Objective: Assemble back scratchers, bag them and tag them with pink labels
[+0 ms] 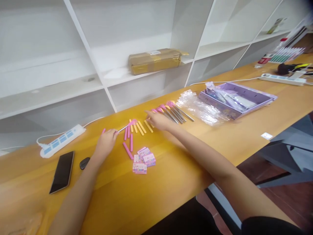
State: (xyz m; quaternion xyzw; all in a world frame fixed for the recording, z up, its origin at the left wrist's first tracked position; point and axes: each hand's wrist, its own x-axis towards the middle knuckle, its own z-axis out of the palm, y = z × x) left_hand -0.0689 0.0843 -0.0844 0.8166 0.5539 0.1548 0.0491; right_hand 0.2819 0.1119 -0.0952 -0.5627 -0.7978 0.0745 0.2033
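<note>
My left hand [106,143] is closed around the handle of a back scratcher [123,128] with a thin metal rod and a pink claw head. The claw lies over several yellow tubes [140,128] on the table. Several pink tubes [127,150] lie nearer me. My right hand [158,121] reaches over the yellow tubes with its fingers stretched out and nothing visible in them. Just beyond it is a row of back scratchers [175,113] with metal rods and pink and yellow heads; the hand partly hides them. Small printed cards [140,168] are spread below the pink tubes.
Clear plastic bags [201,107] lie beside a purple box [238,112] holding wrapped items. A power strip [62,140], a phone [62,172] and a black mouse-like object [84,163] are at left. Behind stand white shelves with a taped carton [155,62].
</note>
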